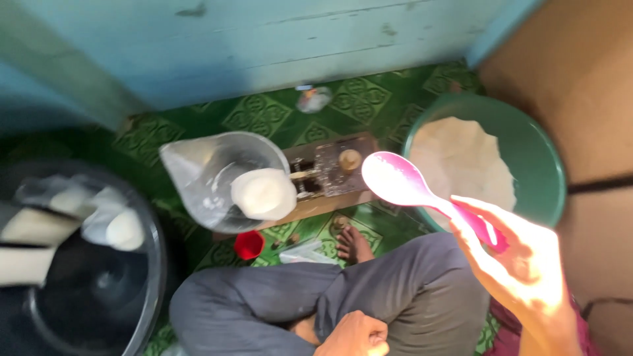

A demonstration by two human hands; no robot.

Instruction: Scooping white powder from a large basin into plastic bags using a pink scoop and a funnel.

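We note the green basin point(541, 158) of white dough at right. Above its near rim our right hand point(521, 264) pinches a pink spoon point(409, 184) by the handle (bowl empty). Left hand point(353, 336) fisted at our lap.

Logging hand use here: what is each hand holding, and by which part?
The right hand holds a pink spoon by its handle end. The left hand is a fist; nothing shows in it.

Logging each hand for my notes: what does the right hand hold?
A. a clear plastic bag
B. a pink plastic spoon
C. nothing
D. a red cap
B: the right hand grips the handle of a pink plastic spoon, its bowl raised beside the green basin of white dough.
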